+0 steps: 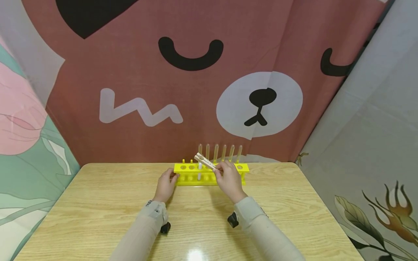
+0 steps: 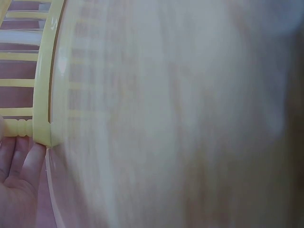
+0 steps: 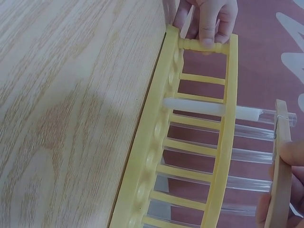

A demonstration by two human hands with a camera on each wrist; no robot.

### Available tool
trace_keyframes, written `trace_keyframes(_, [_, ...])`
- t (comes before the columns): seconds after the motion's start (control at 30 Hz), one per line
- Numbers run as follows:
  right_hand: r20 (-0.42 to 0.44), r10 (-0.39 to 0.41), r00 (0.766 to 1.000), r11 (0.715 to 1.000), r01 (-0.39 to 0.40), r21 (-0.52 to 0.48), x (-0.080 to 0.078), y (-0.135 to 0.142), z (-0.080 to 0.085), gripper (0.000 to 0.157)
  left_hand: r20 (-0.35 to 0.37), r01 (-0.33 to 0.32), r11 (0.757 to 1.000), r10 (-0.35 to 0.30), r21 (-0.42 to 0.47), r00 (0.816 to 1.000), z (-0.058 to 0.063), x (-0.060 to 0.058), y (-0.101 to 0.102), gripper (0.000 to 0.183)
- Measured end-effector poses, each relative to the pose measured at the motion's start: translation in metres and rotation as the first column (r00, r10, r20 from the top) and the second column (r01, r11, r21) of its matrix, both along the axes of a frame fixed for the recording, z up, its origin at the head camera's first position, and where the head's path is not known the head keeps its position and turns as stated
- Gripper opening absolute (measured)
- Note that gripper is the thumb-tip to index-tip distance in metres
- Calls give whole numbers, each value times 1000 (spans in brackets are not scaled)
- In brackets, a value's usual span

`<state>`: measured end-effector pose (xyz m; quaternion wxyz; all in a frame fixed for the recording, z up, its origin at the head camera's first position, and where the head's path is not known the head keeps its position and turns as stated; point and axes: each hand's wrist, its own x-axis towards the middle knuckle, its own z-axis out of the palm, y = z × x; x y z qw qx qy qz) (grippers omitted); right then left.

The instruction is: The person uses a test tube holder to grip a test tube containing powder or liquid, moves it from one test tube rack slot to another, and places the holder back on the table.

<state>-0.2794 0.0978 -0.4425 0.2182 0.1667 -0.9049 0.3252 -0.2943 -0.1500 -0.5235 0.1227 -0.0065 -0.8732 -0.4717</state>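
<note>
My left hand (image 1: 166,185) grips the left end post of a yellow test tube rack (image 1: 187,171), thumb laid on the post in the right wrist view. The right hand (image 1: 229,181) holds a wooden test tube clamp (image 1: 205,161) above the rack. At its far end, the clamp's jaws are around the upper part of a clear test tube (image 3: 194,106) with white contents. That tube stands upright in the third hole from the left, its lower end close to the rack's base. In the left wrist view, only part of the left hand (image 2: 21,185) shows beside the rack.
Several clear test tubes (image 1: 232,150) stand upside down along the rack's back side. The rack is near the back edge of a wooden table (image 1: 107,203). A printed curtain (image 1: 137,141) hangs behind the table, with more printed cloth at both sides.
</note>
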Motion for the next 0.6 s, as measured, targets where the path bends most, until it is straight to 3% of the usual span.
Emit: trace_keyframes(0.6, [-24, -8, 1000, 1000, 8, -10, 2, 0, 3, 5, 3, 2, 1000, -2, -8, 1000, 1, 1, 0, 16])
